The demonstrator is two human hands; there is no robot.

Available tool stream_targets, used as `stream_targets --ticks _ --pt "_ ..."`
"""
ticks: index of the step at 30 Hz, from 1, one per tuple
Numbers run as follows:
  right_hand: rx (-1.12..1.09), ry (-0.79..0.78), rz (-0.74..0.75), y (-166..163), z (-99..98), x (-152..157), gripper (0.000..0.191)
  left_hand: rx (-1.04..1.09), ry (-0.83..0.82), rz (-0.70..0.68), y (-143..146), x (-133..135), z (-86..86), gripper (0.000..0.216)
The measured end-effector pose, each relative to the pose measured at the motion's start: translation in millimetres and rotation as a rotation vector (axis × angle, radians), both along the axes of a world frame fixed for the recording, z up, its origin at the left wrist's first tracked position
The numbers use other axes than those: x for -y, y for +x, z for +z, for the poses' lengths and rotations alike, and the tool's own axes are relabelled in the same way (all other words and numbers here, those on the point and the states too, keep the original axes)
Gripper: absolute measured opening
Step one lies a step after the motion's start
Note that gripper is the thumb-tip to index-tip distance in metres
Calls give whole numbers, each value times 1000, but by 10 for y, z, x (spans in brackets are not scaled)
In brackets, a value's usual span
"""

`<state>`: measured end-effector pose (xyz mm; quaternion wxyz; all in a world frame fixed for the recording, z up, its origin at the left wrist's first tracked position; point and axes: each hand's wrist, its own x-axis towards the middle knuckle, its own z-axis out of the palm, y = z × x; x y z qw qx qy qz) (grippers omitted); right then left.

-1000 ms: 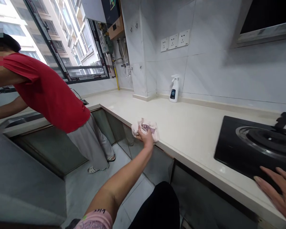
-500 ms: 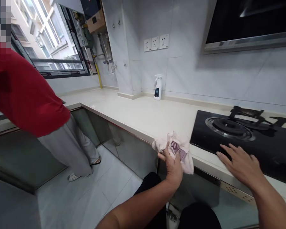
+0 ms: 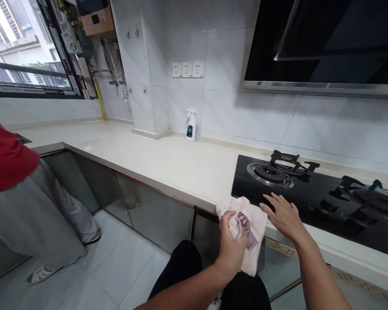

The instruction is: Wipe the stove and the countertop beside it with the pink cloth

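My left hand [image 3: 233, 241] is closed on a pale pink cloth [image 3: 254, 219] with a purple printed patch. The cloth is bunched at the counter's front edge, and part of it hangs down over the side. On the front left of the black gas stove [image 3: 305, 202], my right hand [image 3: 283, 215] rests with fingers spread, holding nothing. It lies just right of the cloth. A round burner [image 3: 270, 173] is beyond my right hand, and a black pan support [image 3: 286, 159] sits tilted behind that burner.
A white spray bottle [image 3: 191, 125] stands against the wall on the cream countertop [image 3: 155, 153]. A person in a red top [image 3: 8, 157] and grey trousers stands at the left counter. The dark range hood [image 3: 323, 47] hangs above the stove. Cabinet doors [image 3: 158, 206] line the counter's front.
My view has turned right, showing more of the stove. The cloth has come nearer to me and hangs lower, still in my left hand. My right hand is now closer to the cloth.
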<state>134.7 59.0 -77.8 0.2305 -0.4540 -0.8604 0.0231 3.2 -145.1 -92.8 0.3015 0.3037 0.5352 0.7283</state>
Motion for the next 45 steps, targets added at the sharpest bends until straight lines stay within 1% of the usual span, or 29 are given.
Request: stream_targets --ticks 2,3,5,8,9,10,12,14,16,18,20,22,24,26,28,30,32,34,36,39,42,45 --pt "-106 -45 40 39 41 -6 61 71 52 -149 67 -26 54 60" --pt "-186 -66 69 76 77 2 59 105 72 -221 81 -31 112 63" --pt "-377 -91 105 187 184 54 56 165 101 -364 68 -37 278 71" --pt "-625 -68 60 384 439 241 50 179 142 -566 -23 -98 569 87" --pt "-669 -37 42 428 544 328 48 162 143 -596 -67 -145 646 90" --pt "-693 6 39 448 650 422 45 133 119 -598 -117 -203 706 91" --pt "-696 113 73 392 827 615 41 34 23 -524 -237 -332 767 89" --pt "-651 197 132 199 889 790 39 -109 -96 -439 -381 -431 781 83" --pt "-559 209 221 -93 797 932 39 -258 -194 -415 -548 -453 798 75" --pt "-426 187 307 -404 593 1038 39 -428 -276 -406 -745 -386 854 68" --pt "-311 215 301 -648 382 1116 42 -659 -341 -323 -983 -256 950 62" --pt "-219 268 243 -797 265 1176 48 -874 -411 -184 -1256 -124 1064 53" --pt "-134 284 200 -901 288 1231 52 -1002 -461 -48 -1534 -57 1162 43" --pt "-33 264 183 -1040 412 1294 53 -1041 -449 47 -1771 -99 1208 40" --pt "85 230 187 -1254 555 1366 59 -1041 -418 82 -1933 -244 1181 38" --pt "167 203 236 -1507 635 1430 68 -1032 -419 56 -2024 -437 1097 37" --pt "147 217 305 -1713 622 1465 71 -1039 -430 21 -2078 -610 996 35" --pt "76 247 349 -1801 540 1466 68 -1048 -437 10 -2133 -719 912 37" --pt "16 274 366 -1749 437 1436 64 -1058 -452 16 -2203 -757 862 40" --pt "-33 323 365 -1448 305 1335 60 -1084 -472 18 -2307 -731 843 44" --pt "-65 395 364 -909 197 1173 54 -1109 -475 -1 -2364 -685 863 46" --pt "-85 456 329 -130 92 970 49 -1128 -461 -14 -2361 -652 882 45"
